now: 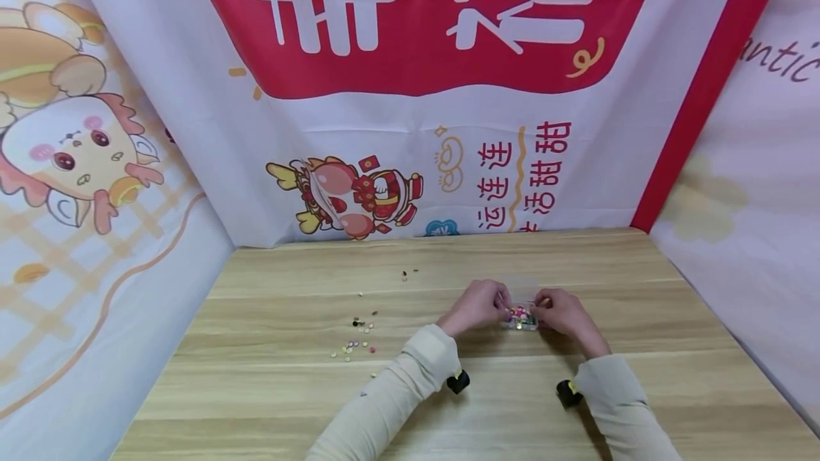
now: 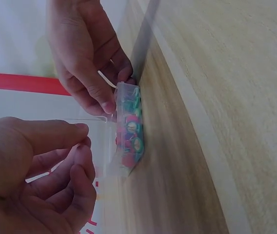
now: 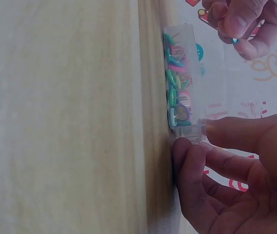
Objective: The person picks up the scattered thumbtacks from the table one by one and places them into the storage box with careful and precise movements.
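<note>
A small clear plastic box (image 1: 525,326) stands on the table with several coloured thumbtacks (image 3: 179,83) inside. Its transparent lid (image 3: 216,92) appears raised at the far side. My right hand (image 1: 564,310) grips the box's right end between thumb and fingers. To the left of the box and slightly above it, my left hand (image 1: 480,304) pinches a tiny teal thumbtack (image 3: 235,41), mostly hidden by the fingertips. In the left wrist view that thumbtack can hardly be made out.
Several tiny loose pieces (image 1: 365,344) lie scattered on the wooden table (image 1: 269,390) left of my hands, with a couple more (image 1: 404,274) farther back. Printed cloth (image 1: 410,112) hangs along the table's back edge, and more cloth flanks both sides.
</note>
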### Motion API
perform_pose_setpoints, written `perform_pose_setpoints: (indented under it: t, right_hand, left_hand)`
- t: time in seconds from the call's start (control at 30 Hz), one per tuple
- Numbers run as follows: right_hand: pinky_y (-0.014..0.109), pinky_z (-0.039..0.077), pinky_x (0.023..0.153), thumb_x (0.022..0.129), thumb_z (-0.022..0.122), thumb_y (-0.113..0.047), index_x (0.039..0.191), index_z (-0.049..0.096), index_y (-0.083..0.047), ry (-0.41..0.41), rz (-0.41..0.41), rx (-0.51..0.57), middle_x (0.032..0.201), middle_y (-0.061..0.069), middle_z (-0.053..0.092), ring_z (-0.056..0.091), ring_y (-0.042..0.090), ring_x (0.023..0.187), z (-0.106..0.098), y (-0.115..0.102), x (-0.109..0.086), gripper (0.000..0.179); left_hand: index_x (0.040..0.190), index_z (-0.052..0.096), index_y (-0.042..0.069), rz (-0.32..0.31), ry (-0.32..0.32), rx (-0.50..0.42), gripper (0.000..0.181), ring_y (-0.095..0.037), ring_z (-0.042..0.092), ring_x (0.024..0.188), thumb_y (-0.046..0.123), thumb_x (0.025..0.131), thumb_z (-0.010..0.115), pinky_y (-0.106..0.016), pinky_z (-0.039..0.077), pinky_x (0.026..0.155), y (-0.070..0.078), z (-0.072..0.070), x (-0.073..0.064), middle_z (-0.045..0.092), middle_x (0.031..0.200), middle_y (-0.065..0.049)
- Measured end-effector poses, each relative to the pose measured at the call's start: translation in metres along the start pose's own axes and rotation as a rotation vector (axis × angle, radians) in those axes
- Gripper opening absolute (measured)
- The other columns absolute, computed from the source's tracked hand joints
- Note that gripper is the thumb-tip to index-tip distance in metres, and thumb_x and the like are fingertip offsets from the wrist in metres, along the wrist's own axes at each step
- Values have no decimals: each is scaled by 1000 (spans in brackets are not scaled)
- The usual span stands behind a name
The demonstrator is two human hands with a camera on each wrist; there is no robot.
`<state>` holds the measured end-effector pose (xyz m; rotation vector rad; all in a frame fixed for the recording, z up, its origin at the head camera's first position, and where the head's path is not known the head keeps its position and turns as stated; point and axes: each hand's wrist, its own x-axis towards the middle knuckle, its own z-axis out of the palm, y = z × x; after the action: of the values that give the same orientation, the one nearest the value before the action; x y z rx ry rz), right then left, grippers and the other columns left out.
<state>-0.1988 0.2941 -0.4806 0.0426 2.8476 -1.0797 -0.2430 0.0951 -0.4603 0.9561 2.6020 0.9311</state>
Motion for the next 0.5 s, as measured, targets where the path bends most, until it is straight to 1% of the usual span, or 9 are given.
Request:
perform_pose_setpoints:
  t: [0.13, 0.23, 0.3, 0.5]
  right_hand:
    - [33, 51, 68, 91, 67, -15, 94, 67, -1, 2, -27, -12, 88, 14, 71, 64, 20, 76, 1, 0, 1, 14]
    - [35, 52, 70, 91, 66, -15, 95, 67, 0, -8, -33, -7, 90, 16, 71, 65, 21, 77, 2, 0, 1, 15]
    - [36, 53, 70, 92, 66, -15, 96, 66, 0, -13, -35, -7, 91, 17, 71, 65, 22, 77, 1, 0, 1, 16]
    - [34, 52, 68, 91, 66, -15, 96, 66, 1, -19, -31, -8, 90, 17, 70, 65, 21, 76, -2, 0, 1, 17]
  left_hand:
    - [90, 71, 8, 8, -6, 1, 8, -1, 57, 65, 3, 84, 73, -13, 46, 62, -5, 3, 1, 71, 80, 2]
    - [91, 72, 9, 17, 1, 9, 9, 0, 59, 66, 3, 84, 72, -13, 47, 62, -8, 3, 0, 73, 82, 1]
    - [92, 73, 9, 26, 3, 10, 7, -1, 59, 67, 5, 86, 72, -12, 48, 63, -8, 2, -1, 74, 84, 1]
    - [95, 73, 9, 20, -11, 3, 6, -2, 60, 71, 12, 90, 71, -14, 48, 65, -7, -6, -3, 73, 87, 1]
